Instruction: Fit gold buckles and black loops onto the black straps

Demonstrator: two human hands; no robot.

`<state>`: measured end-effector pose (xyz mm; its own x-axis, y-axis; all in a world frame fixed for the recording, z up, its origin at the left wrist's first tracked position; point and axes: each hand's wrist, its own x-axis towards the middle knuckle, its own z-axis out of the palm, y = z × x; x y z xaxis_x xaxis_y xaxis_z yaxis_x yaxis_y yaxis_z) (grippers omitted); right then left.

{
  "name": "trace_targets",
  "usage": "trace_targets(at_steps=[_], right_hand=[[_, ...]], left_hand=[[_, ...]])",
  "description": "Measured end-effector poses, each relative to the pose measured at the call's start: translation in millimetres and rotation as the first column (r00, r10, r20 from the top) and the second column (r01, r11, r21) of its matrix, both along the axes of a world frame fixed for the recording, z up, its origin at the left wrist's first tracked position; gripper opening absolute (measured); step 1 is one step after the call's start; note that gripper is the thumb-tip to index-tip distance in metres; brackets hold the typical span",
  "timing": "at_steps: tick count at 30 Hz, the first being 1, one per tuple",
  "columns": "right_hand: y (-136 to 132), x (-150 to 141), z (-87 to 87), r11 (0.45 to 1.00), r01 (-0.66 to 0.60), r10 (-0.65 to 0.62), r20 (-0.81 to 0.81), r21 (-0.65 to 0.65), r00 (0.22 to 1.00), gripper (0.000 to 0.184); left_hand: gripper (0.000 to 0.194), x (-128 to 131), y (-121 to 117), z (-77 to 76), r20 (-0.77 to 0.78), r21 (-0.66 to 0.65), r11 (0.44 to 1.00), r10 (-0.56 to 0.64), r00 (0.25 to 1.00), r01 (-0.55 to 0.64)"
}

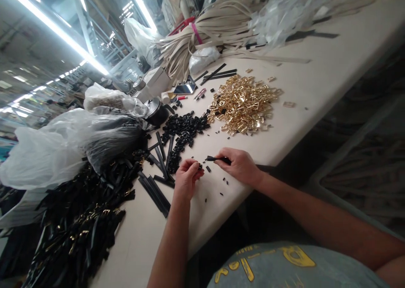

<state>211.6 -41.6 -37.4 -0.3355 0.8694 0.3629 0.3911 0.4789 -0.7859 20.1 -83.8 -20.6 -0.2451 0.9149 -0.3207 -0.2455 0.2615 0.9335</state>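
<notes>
Between the thumb and fingers of my left hand (187, 177) is a small dark piece, apparently one of the black loops. My right hand (239, 165) is closed around a black strap (214, 158), whose narrow tip points left toward my left hand; the two hands are a short gap apart. Just beyond my left hand lies a heap of black loops (186, 130). Farther off, a big pile of gold-coloured buckles (242, 104) covers part of the table. Flat black strips (155, 194) rest to the left of my left hand.
Finished-looking black straps with gold hardware (91, 212) heap up at the table's left. Plastic bags (72, 136), a lidded metal pot (156, 112), a phone (184, 89) and bundled beige straps (218, 24) stand or lie behind. A person (175, 9) is at the far side.
</notes>
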Motion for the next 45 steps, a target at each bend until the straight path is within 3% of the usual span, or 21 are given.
trace_targets(at_steps=[6, 13, 20, 26, 30, 33, 36, 41, 45], right_hand=[[-4.9, -2.0, -2.9, 0.988, 0.002, -0.018, 0.100, 0.157, 0.995, 0.012], [-7.8, -1.0, -2.2, 0.953, -0.077, -0.012, 0.290, 0.294, 0.957, 0.021], [-4.3, -0.4, -4.9, 0.921, -0.068, -0.028, 0.239, 0.383, 0.971, 0.024], [-5.3, 1.9, -3.8, 0.835, -0.129, 0.018, 0.208, 0.535, 0.978, 0.015], [-5.5, 3.2, -1.2, 0.826, -0.185, 0.116, 0.161, 0.532, 0.980, 0.008], [-4.2, 3.8, 1.6, 0.843, -0.170, 0.128, 0.117, 0.510, 0.985, 0.004], [-2.3, 4.0, 2.6, 0.854, -0.147, 0.113, 0.098, 0.499, 0.989, 0.002], [0.6, 3.8, -2.6, 0.807, -0.170, 0.103, 0.149, 0.566, 0.983, 0.006], [2.2, 3.7, -6.7, 0.898, -0.151, 0.094, 0.155, 0.413, 0.983, 0.021]], left_hand=[[0.046, 13.3, 3.7, -12.6, 0.109, -0.027, 0.999, -0.024, 0.994, 0.027], [0.041, 19.8, 2.2, -11.5, 0.117, 0.022, 1.000, 0.004, 0.993, -0.007], [0.041, 17.7, 0.2, -6.6, 0.184, 0.063, 0.997, -0.046, 0.982, 0.035], [0.042, 12.0, 0.0, -4.8, 0.331, -0.031, 0.993, -0.095, 0.939, 0.112], [0.041, 8.7, -0.5, -7.5, 0.422, -0.051, 0.971, -0.190, 0.886, 0.233], [0.044, 11.2, -1.0, -5.4, 0.425, -0.013, 0.973, -0.203, 0.882, 0.231], [0.047, 15.7, -2.5, -0.6, 0.356, 0.057, 0.978, -0.206, 0.911, 0.199], [0.046, 17.7, -4.3, -0.8, 0.189, 0.125, 0.957, -0.281, 0.941, 0.261], [0.050, 15.2, -2.3, -6.9, 0.128, 0.129, 0.969, -0.228, 0.965, 0.212]])
